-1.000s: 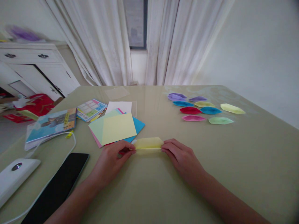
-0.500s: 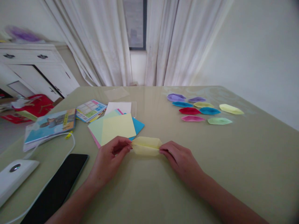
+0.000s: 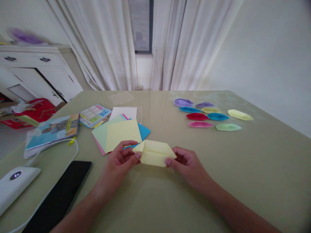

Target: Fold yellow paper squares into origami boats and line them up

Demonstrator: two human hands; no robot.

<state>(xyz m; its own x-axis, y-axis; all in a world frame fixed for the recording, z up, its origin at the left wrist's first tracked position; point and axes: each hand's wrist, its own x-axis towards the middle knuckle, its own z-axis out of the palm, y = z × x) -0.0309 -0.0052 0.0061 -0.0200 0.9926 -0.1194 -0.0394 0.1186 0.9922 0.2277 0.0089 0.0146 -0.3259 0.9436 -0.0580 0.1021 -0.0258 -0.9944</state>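
Observation:
A folded yellow paper (image 3: pixel 156 153), long with pointed ends and a crease along its middle, is held between both hands above the table. My left hand (image 3: pixel 121 161) grips its left end, thumb in front and fingers behind. At the right end my right hand (image 3: pixel 186 163) pinches the lower edge, with the thumb on the near face. Just behind the left hand lies a fanned stack of square coloured sheets (image 3: pixel 123 132), a yellow one on top and green, pink and blue ones showing beneath.
Several folded paper boats (image 3: pixel 198 116) in various colours lie at the back right of the table (image 3: pixel 165 200). A black phone (image 3: pixel 58 191), a white device (image 3: pixel 14 184) with a cable, a book (image 3: pixel 53 129) and printed cards (image 3: pixel 94 114) occupy the left side.
The yellow paper has been tilted, so its flatter, creased face now shows towards me. Both hands have shifted their grip from its tips, thumbs now on the near face.

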